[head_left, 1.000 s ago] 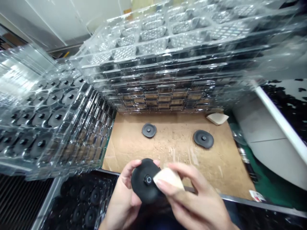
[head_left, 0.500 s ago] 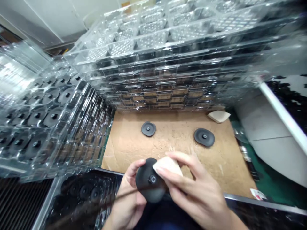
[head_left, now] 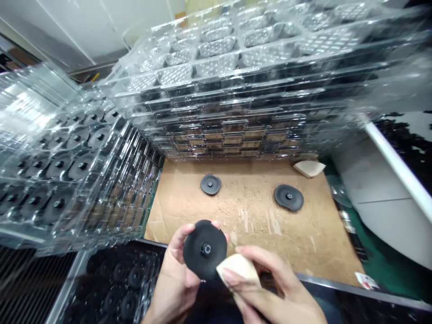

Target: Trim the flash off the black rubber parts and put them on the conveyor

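My left hand (head_left: 180,265) grips a black round disc (head_left: 199,243) by its edge, the small raised hub in its middle facing up at me. Folded between the fingers of my right hand (head_left: 270,279) is a cream-coloured cloth or pad (head_left: 243,267), its tip against the disc's lower right edge. On the cardboard beyond my hands lie two similar dark discs, a smaller one (head_left: 210,185) at centre left and an oval-looking one (head_left: 288,197) to the right. A second cream pad (head_left: 309,168) rests at the far right corner.
Stacked clear plastic trays (head_left: 232,108) wall off the back of the cardboard sheet (head_left: 243,211). At the left, another tray stack (head_left: 77,157) carries rows of black discs. A further tray with discs (head_left: 118,279) sits low at the left. A white panel (head_left: 378,180) stands on the right.
The pad in my right hand has moved from the disc's upper right face down to its lower right edge. My left hand has shifted the disc slightly left and up.
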Motion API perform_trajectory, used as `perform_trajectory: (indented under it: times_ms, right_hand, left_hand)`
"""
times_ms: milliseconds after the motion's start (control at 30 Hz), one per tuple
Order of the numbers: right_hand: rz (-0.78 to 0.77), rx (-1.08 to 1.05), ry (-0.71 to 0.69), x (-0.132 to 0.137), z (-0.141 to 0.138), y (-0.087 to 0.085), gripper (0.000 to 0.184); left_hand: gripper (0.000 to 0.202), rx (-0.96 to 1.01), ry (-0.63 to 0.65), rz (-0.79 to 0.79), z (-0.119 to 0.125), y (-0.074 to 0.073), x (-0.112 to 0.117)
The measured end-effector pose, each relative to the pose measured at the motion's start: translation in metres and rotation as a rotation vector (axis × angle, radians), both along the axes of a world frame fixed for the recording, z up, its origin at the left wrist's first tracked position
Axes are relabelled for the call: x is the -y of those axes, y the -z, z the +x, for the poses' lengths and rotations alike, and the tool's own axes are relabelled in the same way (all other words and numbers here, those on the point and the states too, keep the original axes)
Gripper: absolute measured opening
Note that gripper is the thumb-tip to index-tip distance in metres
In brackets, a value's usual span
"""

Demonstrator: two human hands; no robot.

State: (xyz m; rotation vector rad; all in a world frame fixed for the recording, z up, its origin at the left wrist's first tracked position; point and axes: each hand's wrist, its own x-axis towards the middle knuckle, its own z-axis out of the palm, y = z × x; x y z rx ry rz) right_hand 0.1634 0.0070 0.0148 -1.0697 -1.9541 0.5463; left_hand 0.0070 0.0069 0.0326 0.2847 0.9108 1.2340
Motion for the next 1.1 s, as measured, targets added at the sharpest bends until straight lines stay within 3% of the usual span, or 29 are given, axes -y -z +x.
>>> perform_trajectory:
  times_ms: [167, 267, 367, 433, 533, 600, 700, 833, 933, 1033, 1100]
  right_hand:
    - [0.011, -0.024, 0.098, -0.002, -0.001, -0.005, 0.029]
    - [-0.072, -0.089, -0.001, 0.004, 0.001, -0.002, 0.036]
    - [-0.342, -0.308, -0.123, 0.007, 0.007, 0.008, 0.029]
    - [-0.617, -0.53, 0.001, 0.007, 0.013, 0.018, 0.019]
    - [-1.002, -0.807, 0.32, 0.011, 0.016, 0.035, 0.036]
    - [-1.166, -0.837, 0.418, 0.02, 0.016, 0.046, 0.042]
    - [-1.262, -0.739, 0.416, 0.03, 0.016, 0.056, 0.045]
    - [-1.045, -0.538, 0.369, 0.022, 0.018, 0.043, 0.04]
    - [-0.682, -0.337, 0.32, 0.005, 0.014, 0.014, 0.029]
    - [-0.267, -0.162, 0.176, -0.008, 0.001, -0.015, 0.029]
    - [-0.121, -0.084, 0.038, -0.012, -0.008, -0.027, 0.027]
  left_hand:
    - [0.045, -0.008, 0.006, 0.037, 0.002, 0.003, -0.003]
    - [0.045, 0.008, -0.009, 0.026, 0.004, 0.007, -0.003]
    - [0.048, 0.046, -0.022, -0.025, 0.004, 0.011, -0.004]
    - [0.051, 0.072, -0.039, -0.048, 0.004, 0.013, -0.004]
    - [0.056, 0.084, -0.064, -0.096, 0.004, 0.017, -0.004]
    - [0.064, 0.095, -0.072, -0.121, 0.004, 0.018, -0.004]
    - [0.08, 0.104, -0.083, -0.15, 0.005, 0.018, -0.005]
    - [0.086, 0.108, -0.066, -0.182, 0.008, 0.016, -0.004]
    - [0.078, 0.13, -0.025, -0.153, 0.011, 0.017, -0.001]
    - [0.063, 0.146, 0.035, -0.131, 0.013, 0.023, 0.006]
    - [0.056, 0.131, 0.088, -0.169, 0.011, 0.026, 0.011]
